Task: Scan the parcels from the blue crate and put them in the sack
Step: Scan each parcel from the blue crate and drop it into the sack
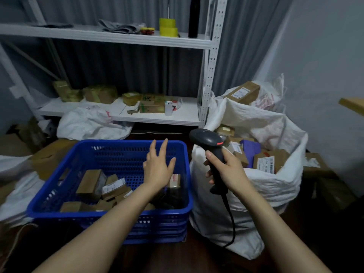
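Two bare forearms reach up from the bottom edge of the frame. At centre, the left hand [157,170] hovers over the right half of the blue crate [110,143] with its fingers straight and spread wide, holding nothing; whether it touches anything beneath it cannot be told. To its right, the right hand [226,171] grips the handle of a black barcode scanner [206,138], thumb up along the grip, with the scanner head tilted toward the upper left. A black cable [230,219] hangs from the base of the handle and trails down in front of the sack.

Inside the crate lie the brown cardboard parcels [90,183], heaped mostly in its lower left part, some showing white labels; one small labelled parcel [175,180] sits just right of the left wrist. Just beside the crate, at right of the frame, the white woven sack [260,196] stands open, with more brown parcels and a purple one [251,149] inside.

Behind, a white metal shelf unit [118,39] fills the upper left. Its top board carries yellow tape rolls [167,27] and folded grey cloth [118,27]; its lower board holds several brown boxes [100,93] and a white cup [168,108]. A crumpled white bag [88,123] rests against the lower board, behind the crate.
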